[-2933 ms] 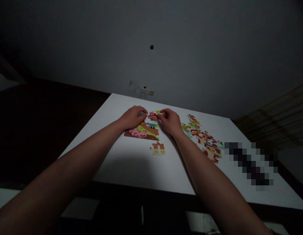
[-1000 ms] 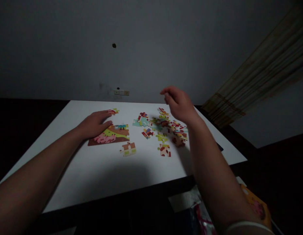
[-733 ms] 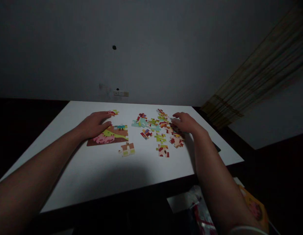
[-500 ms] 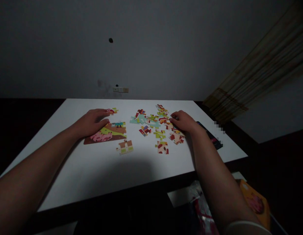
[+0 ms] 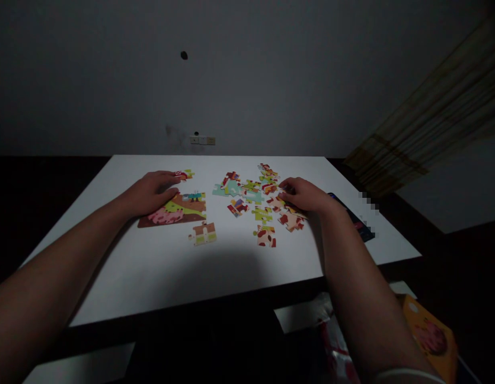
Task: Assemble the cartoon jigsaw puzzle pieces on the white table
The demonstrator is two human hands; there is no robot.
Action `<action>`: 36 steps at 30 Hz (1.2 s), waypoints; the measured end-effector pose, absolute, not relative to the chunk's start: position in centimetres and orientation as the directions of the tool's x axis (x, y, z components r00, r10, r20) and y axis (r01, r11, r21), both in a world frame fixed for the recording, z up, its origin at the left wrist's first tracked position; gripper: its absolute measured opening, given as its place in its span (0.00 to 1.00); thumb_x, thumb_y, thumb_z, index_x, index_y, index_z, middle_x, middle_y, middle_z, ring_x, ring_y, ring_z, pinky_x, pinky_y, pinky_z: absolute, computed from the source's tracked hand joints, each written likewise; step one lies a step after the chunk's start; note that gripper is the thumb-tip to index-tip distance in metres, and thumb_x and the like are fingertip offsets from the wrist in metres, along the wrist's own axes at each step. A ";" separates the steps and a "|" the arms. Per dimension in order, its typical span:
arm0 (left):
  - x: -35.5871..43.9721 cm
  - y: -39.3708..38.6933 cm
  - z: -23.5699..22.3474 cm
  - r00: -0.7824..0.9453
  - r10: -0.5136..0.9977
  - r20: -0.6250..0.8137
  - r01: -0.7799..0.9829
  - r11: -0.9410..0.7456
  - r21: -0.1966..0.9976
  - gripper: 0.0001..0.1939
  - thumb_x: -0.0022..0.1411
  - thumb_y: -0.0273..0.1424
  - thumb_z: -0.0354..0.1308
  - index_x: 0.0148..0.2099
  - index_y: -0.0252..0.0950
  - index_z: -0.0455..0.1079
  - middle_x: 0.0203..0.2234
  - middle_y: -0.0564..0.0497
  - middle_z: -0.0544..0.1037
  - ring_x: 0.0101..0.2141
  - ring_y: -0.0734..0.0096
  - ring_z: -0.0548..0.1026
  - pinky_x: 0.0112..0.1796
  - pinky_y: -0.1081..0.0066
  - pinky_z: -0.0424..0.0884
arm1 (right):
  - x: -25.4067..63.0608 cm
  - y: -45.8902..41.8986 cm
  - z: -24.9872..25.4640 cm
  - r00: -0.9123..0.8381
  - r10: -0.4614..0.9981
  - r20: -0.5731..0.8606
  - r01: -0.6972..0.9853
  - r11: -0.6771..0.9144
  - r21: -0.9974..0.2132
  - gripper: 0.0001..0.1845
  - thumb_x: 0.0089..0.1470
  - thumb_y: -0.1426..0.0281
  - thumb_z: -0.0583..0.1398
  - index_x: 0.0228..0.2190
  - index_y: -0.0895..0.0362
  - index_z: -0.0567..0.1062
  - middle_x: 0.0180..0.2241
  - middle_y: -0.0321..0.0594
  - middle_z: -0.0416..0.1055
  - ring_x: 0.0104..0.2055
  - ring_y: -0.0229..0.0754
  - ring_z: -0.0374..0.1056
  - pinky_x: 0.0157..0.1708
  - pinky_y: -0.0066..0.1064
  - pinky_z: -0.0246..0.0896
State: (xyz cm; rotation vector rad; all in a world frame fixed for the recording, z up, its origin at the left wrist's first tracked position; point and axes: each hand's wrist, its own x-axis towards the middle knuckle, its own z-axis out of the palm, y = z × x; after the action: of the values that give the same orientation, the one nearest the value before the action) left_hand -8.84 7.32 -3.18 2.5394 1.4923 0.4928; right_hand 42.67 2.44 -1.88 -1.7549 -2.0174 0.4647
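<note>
My left hand (image 5: 153, 193) lies flat, fingers stretched out, over the left side of a joined puzzle section (image 5: 193, 207) showing a pink pig and a green strip. Its fingertips reach a red and green puzzle piece (image 5: 186, 175) just behind that section. Over the right edge of the loose puzzle pieces (image 5: 253, 196) rests my right hand (image 5: 305, 194), fingers bent and thumb apart from them; I see no piece held. Under its palm, a yellow piece is partly hidden. Close by lies a brown-spotted piece (image 5: 290, 222). A brown and cream piece (image 5: 203, 233) sits in front of the joined section.
The white table (image 5: 151, 282) stands near a grey wall with sockets (image 5: 202, 140). A dark phone (image 5: 351, 217) lies right of my right hand. Below the table's front edge are an orange box (image 5: 431, 336) and a clear plastic bag (image 5: 337, 346). A curtain (image 5: 407, 122) hangs at right.
The view has shifted slightly, so the table sits a little higher and wider in the picture. Both hands stay at nearly the same places among the puzzle pieces.
</note>
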 end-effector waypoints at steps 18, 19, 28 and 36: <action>-5.1 3.5 -1.0 0.706 0.672 0.223 0.645 -0.741 0.187 0.33 0.80 0.56 0.51 0.70 0.39 0.76 0.72 0.36 0.73 0.72 0.44 0.69 0.73 0.45 0.64 | 35.9 1.5 -1.1 -0.519 0.834 0.185 0.774 0.551 -0.312 0.31 0.70 0.56 0.65 0.71 0.42 0.76 0.74 0.43 0.69 0.79 0.64 0.59 0.77 0.63 0.56; -5.0 3.4 -1.2 0.718 0.666 0.205 0.636 -0.746 0.198 0.34 0.80 0.56 0.52 0.71 0.38 0.76 0.72 0.36 0.72 0.73 0.44 0.68 0.73 0.44 0.62 | 35.9 1.5 -1.1 -0.532 0.832 0.160 0.767 0.553 -0.325 0.30 0.69 0.56 0.65 0.69 0.41 0.77 0.73 0.42 0.70 0.78 0.63 0.62 0.77 0.61 0.57; -3.0 1.4 -0.3 0.733 0.654 0.188 0.624 -0.756 0.197 0.27 0.82 0.45 0.49 0.74 0.43 0.70 0.73 0.45 0.73 0.68 0.55 0.71 0.68 0.48 0.67 | 37.8 1.7 0.2 -0.401 0.910 0.108 0.832 0.411 -0.373 0.08 0.61 0.64 0.66 0.41 0.49 0.85 0.43 0.47 0.84 0.47 0.58 0.79 0.50 0.50 0.74; 3.2 1.0 0.7 0.738 0.667 0.099 0.667 -0.744 0.041 0.28 0.81 0.41 0.52 0.75 0.35 0.68 0.70 0.38 0.74 0.66 0.50 0.74 0.67 0.54 0.67 | 38.8 1.7 0.0 -0.229 0.958 0.175 0.790 0.288 -0.542 0.09 0.57 0.71 0.63 0.41 0.49 0.78 0.43 0.44 0.82 0.44 0.54 0.77 0.47 0.43 0.72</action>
State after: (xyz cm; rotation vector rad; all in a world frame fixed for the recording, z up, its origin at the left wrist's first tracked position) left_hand 3.18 1.04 0.71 2.9259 1.1234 0.1690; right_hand 38.82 1.67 -0.02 -1.5607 -2.0889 0.4713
